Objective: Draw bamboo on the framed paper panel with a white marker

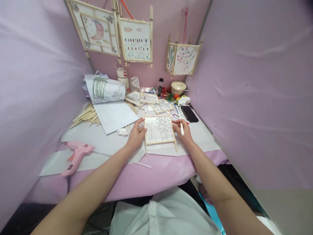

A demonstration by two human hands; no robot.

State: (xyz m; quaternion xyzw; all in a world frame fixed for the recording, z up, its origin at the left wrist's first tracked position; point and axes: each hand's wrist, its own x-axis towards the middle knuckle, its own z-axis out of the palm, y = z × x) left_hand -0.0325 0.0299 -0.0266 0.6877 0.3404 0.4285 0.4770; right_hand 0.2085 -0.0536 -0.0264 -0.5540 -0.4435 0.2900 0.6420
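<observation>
A small panel (160, 130) with thin wooden sticks along its edges and dark line drawing on white paper lies in front of me, slightly raised at its far side or flat; I cannot tell which. My left hand (137, 133) grips its left edge between thumb and fingers. At its right edge is my right hand (183, 131), fingers curled, with a white marker (182, 129) held in it. The fingertips of that hand reach the frame's right stick. Beyond the panel lie several similar framed drawings (162, 106).
A pink glue gun (77, 153) and a glue stick (140, 164) lie at the left front. Wooden sticks (86, 116) and an open drawing pad (114, 116) are behind. A black phone (190, 114) lies at right. Paper lanterns (184, 60) hang above; cloth walls stand both sides.
</observation>
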